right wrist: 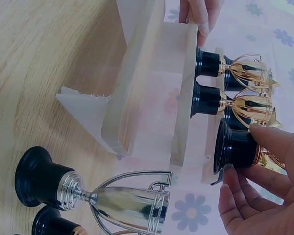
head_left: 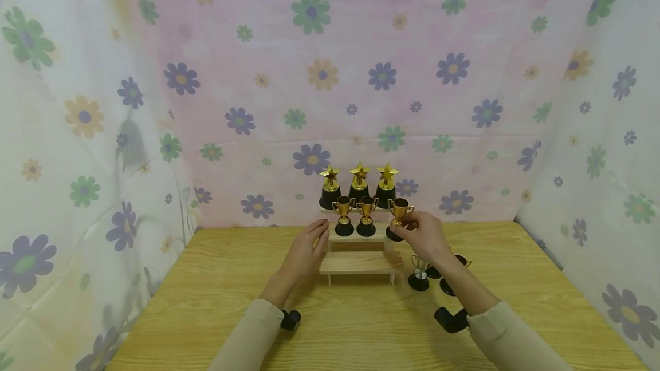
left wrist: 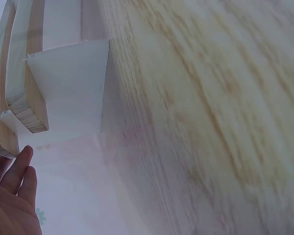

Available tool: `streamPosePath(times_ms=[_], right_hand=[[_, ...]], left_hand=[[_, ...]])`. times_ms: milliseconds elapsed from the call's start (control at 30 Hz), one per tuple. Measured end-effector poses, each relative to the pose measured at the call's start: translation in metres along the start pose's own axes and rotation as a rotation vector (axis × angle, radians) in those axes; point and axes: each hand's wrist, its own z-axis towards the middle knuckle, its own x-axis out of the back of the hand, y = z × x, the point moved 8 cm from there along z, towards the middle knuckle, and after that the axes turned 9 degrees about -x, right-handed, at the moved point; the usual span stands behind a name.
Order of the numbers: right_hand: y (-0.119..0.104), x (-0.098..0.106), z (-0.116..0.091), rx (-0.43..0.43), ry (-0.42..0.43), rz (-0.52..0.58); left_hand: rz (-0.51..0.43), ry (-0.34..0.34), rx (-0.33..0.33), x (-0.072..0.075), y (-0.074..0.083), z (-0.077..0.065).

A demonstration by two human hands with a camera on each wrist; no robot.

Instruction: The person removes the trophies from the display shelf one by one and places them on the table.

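Observation:
My right hand pinches a gold trophy cup by its black base, at the right end of the middle step of a wooden three-step stand. In the right wrist view this cup's base is tilted beside the plank. Two more gold cups, one left of the other, stand upright on that step. Star trophies line the top step. My left hand touches the stand's left side, its fingertips at a plank's end.
A silver trophy cup stands on the table right of the stand, with more cups behind it, partly hidden by my right forearm. The lowest step bears nothing. A flowered cloth hangs behind the wooden table.

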Motion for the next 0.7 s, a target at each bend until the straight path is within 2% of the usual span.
streamPosePath(times_ms=[700], right_hand=[[0.002,0.005,-0.014,0.04,-0.005,-0.036]], left_hand=[[0.008,-0.007,0.01,0.0,0.001,0.0]])
